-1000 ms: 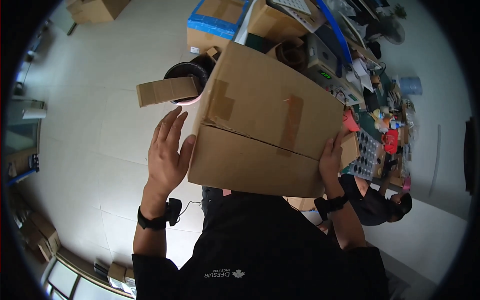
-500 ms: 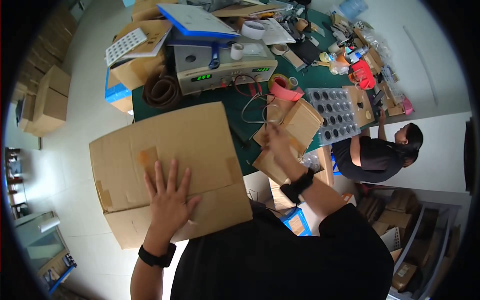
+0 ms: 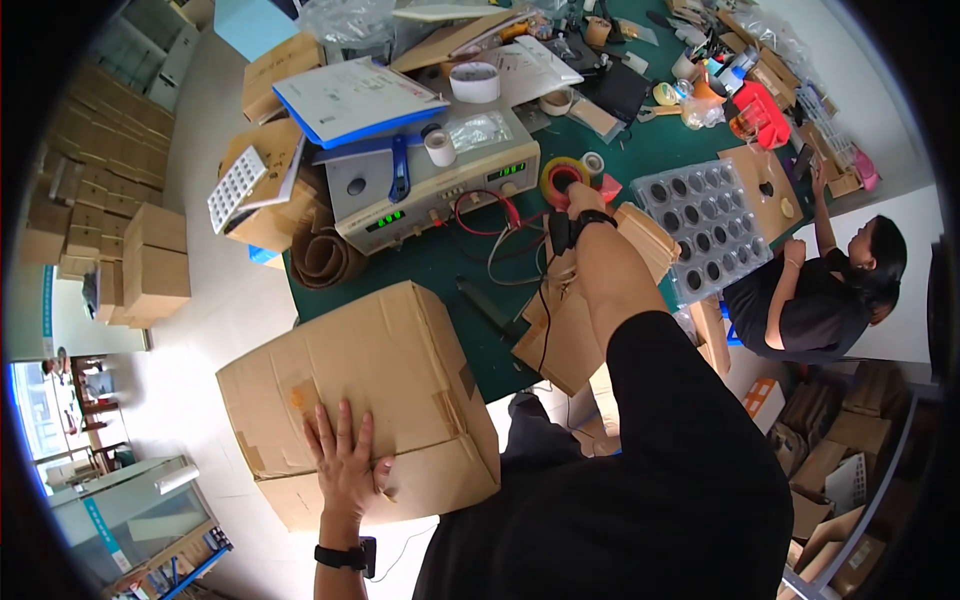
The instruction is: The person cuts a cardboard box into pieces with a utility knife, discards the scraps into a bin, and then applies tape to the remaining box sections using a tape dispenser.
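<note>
Green table [image 3: 440,265] — grey instrument [image 3: 430,195], tape roll [image 3: 563,178]

Grey instrument box [image 3: 440,190] — seated co-worker [image 3: 815,300]

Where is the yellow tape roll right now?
In the head view the yellow tape roll lies on the green table, upper centre, right of the grey instrument box and left of the tray of round cells; the right hand reaches it.

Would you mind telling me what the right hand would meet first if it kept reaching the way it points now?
The right hand already looks to be at the yellow tape roll on the green table; beyond it lies the grey instrument box. Depth is unclear.
</note>
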The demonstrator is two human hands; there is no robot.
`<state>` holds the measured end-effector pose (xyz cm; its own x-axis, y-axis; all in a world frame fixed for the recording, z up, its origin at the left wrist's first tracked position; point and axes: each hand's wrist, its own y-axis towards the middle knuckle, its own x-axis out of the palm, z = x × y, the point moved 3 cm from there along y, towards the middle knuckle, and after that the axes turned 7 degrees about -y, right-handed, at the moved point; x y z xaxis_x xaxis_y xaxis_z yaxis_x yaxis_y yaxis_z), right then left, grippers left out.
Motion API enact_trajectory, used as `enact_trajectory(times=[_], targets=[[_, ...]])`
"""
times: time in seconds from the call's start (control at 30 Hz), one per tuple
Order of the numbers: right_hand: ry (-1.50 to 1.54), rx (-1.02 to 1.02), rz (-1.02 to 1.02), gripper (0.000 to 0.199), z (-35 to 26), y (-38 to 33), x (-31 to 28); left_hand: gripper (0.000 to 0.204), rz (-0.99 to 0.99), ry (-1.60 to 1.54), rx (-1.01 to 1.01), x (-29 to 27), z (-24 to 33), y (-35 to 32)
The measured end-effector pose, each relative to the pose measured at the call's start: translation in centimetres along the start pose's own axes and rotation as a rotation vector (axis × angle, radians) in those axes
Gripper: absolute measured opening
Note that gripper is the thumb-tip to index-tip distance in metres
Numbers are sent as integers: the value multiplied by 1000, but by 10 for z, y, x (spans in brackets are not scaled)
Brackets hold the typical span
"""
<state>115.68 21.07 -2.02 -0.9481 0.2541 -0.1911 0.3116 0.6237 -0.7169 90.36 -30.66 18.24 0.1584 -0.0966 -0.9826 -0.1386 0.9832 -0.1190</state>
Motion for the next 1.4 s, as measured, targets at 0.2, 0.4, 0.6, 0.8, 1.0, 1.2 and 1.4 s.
enact_trajectory(times=[0.2,0.4,0.6,0.8,1.0,1.2,1.4], targets=[[174,-189,-148,33,5,-6,-63,70,3,20,15,0,0,-1],[-299,-378,-318,32,-29,-59,-109,70,17,48,32,-6,-2,1],[-1271,-1265,310,34,-39,-66,-152,71,23,27,35,-9,6,12],[-729,-788,-258,35,-19,-144,-143,69,53,-8,-4,-9,3,-2],[-466,-822,-919,40,22,-307,-97,70,190,-134,46,-5,0,-2],[-776,-714,-1140,47,99,-411,-50,73,321,-766,-21,-2,-27,-12],[-943,-1019,-1058,53,127,-419,-29,63,512,-1584,-180,-66,-13,-6]])
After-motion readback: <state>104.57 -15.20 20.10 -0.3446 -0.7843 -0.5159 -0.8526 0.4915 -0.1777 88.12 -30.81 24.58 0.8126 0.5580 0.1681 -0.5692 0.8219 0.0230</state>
